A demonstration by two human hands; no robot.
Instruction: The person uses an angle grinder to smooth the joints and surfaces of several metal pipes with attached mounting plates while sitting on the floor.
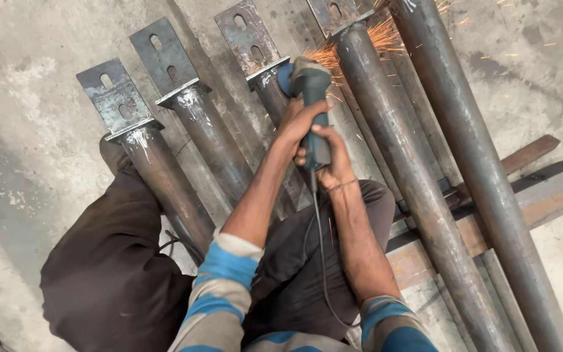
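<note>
Both my hands clamp the dark green handheld angle grinder point(312, 111), left hand point(299, 117) forward, right hand point(331, 163) behind, its disc sparking against the rusty steel pipe point(272, 98) near its welded slotted plate point(249, 38); sparks could burn my bare forearms.

dark green angle grinder point(312, 98) sparking against rusty steel pipe point(270, 98).
</note>
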